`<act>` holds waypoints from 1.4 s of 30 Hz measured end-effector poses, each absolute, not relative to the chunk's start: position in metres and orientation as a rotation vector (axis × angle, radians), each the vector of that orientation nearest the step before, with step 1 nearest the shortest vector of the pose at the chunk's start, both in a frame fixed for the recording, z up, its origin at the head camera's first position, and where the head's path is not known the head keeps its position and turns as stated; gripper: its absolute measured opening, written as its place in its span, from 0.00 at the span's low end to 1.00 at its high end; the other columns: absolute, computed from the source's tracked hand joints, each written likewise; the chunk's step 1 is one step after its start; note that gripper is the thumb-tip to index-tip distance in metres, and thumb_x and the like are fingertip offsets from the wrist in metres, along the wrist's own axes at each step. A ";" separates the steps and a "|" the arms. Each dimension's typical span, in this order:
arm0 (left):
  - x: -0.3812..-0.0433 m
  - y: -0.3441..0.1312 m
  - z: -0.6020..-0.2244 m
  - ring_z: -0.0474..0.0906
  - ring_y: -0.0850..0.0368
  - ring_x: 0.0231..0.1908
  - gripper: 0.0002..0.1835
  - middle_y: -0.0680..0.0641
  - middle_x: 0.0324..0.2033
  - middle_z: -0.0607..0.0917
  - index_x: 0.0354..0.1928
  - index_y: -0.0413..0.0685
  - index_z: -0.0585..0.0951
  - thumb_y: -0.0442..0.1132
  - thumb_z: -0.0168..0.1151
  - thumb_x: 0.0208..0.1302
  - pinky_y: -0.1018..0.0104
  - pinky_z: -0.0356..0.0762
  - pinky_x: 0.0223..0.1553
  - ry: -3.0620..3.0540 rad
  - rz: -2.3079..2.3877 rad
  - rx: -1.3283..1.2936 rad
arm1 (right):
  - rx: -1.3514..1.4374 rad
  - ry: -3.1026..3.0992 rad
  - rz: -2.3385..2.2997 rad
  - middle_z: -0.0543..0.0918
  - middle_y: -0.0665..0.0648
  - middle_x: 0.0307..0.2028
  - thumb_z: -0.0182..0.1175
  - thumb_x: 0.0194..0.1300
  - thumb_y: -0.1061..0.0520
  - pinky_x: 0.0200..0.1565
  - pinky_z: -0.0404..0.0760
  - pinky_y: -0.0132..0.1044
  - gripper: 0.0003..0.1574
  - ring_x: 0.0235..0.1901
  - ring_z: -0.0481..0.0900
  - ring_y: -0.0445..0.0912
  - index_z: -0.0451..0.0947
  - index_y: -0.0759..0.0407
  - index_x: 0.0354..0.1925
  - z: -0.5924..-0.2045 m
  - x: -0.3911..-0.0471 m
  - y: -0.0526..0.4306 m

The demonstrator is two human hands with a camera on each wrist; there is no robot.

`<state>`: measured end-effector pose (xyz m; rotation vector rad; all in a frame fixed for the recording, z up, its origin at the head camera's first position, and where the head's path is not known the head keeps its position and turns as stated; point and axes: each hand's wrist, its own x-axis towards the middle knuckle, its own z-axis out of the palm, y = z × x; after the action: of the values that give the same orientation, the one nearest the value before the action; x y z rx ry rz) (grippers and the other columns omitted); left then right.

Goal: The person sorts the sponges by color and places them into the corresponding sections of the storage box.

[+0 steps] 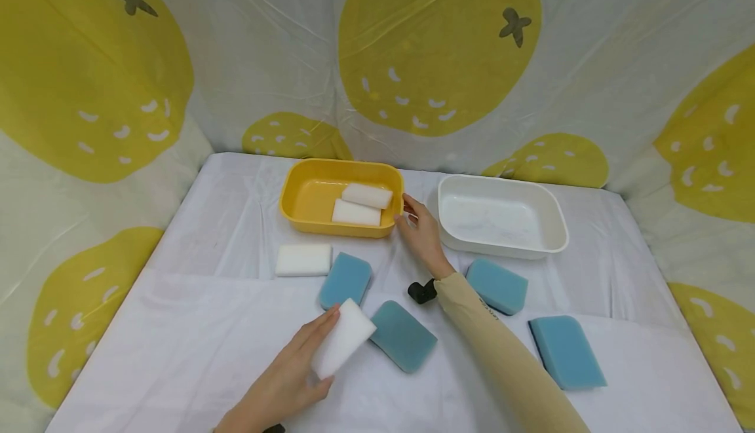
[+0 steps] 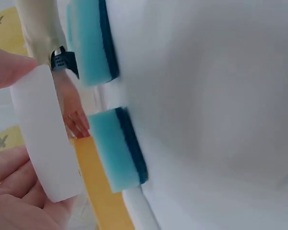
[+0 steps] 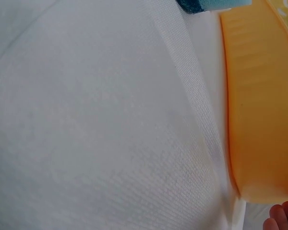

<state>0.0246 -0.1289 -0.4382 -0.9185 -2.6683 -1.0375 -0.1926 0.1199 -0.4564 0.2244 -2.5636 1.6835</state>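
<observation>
A white sponge block (image 1: 345, 338) is held between the thumb and fingers of my left hand (image 1: 289, 371), tilted above the cloth. My right hand (image 1: 421, 233) reaches to the right end of the yellow bin (image 1: 307, 226), its thumb and fingertips against the outside near the rim. Two white sponges (image 1: 356, 213) lie inside that bin, at its right side. In the left wrist view the held block (image 2: 45, 134) stands between thumb and fingers. The right wrist view shows the yellow bin's wall (image 3: 259, 110) with a few fingertips (image 3: 281, 218) below it.
A white bin (image 1: 501, 246) stands right of the yellow one. Another white sponge (image 1: 303, 260) lies before the yellow bin. Several blue sponges lie about: one (image 1: 346, 280) near it, one (image 1: 406, 338) mid-table, two (image 1: 498, 285) to the right. Lemon-print fabric (image 1: 283, 59) hangs behind.
</observation>
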 end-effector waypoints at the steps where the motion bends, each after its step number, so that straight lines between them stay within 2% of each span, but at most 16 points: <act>1: 0.022 -0.129 -0.436 0.66 0.49 0.62 0.58 0.44 0.69 0.62 0.72 0.39 0.56 0.30 0.78 0.36 0.73 0.63 0.61 -2.670 -1.039 -0.914 | 0.221 -2.565 1.686 0.72 0.66 0.59 0.57 0.68 0.61 0.61 0.69 0.45 0.32 0.58 0.71 0.55 0.63 0.66 0.68 -0.457 -0.193 0.120; 4: 0.012 -0.130 -0.430 0.65 0.48 0.63 0.57 0.44 0.70 0.61 0.73 0.40 0.56 0.29 0.78 0.38 0.65 0.69 0.58 -2.686 -1.047 -0.906 | 0.215 -2.568 1.689 0.72 0.66 0.59 0.56 0.68 0.61 0.61 0.69 0.44 0.32 0.58 0.71 0.55 0.63 0.66 0.68 -0.458 -0.193 0.120; 8: -0.001 -0.129 -0.422 0.65 0.48 0.64 0.57 0.44 0.70 0.61 0.73 0.39 0.55 0.29 0.78 0.39 0.57 0.73 0.56 -2.685 -1.018 -0.920 | 0.214 -2.565 1.699 0.72 0.65 0.60 0.56 0.68 0.61 0.62 0.68 0.45 0.32 0.58 0.70 0.55 0.62 0.66 0.68 -0.458 -0.192 0.121; 19: -0.032 -0.127 -0.414 0.64 0.45 0.64 0.53 0.41 0.69 0.62 0.71 0.35 0.58 0.29 0.77 0.41 0.61 0.64 0.62 -2.606 -0.953 -0.946 | 0.203 -2.572 1.717 0.72 0.65 0.60 0.55 0.68 0.60 0.62 0.68 0.43 0.33 0.58 0.70 0.55 0.61 0.66 0.69 -0.460 -0.193 0.120; 24: -0.042 -0.129 -0.410 0.62 0.46 0.66 0.52 0.40 0.69 0.61 0.71 0.35 0.58 0.28 0.76 0.42 0.66 0.59 0.65 -2.609 -0.964 -0.943 | 0.195 -2.569 1.722 0.72 0.65 0.60 0.55 0.68 0.61 0.62 0.68 0.42 0.33 0.58 0.70 0.54 0.61 0.65 0.69 -0.460 -0.193 0.120; 27: -0.047 -0.130 -0.409 0.62 0.45 0.65 0.51 0.40 0.69 0.62 0.70 0.34 0.58 0.27 0.75 0.42 0.67 0.59 0.65 -2.602 -0.957 -0.944 | 0.203 -2.557 1.725 0.72 0.65 0.59 0.56 0.68 0.62 0.62 0.68 0.43 0.33 0.58 0.70 0.55 0.61 0.66 0.69 -0.460 -0.192 0.121; 37: -0.068 -0.134 -0.398 0.61 0.44 0.66 0.50 0.39 0.69 0.61 0.71 0.34 0.57 0.27 0.74 0.45 0.54 0.64 0.62 -2.609 -0.962 -0.913 | 0.229 -2.515 1.749 0.73 0.67 0.59 0.56 0.68 0.62 0.61 0.69 0.45 0.33 0.57 0.71 0.57 0.61 0.66 0.69 -0.461 -0.192 0.120; 42: -0.083 -0.137 -0.390 0.59 0.44 0.67 0.49 0.40 0.70 0.60 0.71 0.35 0.56 0.27 0.72 0.48 0.51 0.64 0.62 -2.630 -0.987 -0.891 | 0.252 -2.483 1.772 0.72 0.69 0.59 0.56 0.68 0.62 0.61 0.69 0.47 0.34 0.57 0.71 0.58 0.61 0.67 0.69 -0.465 -0.193 0.120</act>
<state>-0.0831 -0.1372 -0.3898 -0.8914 -2.6297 -0.9872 -0.1935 0.1200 -0.4653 0.2518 -2.4834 1.7719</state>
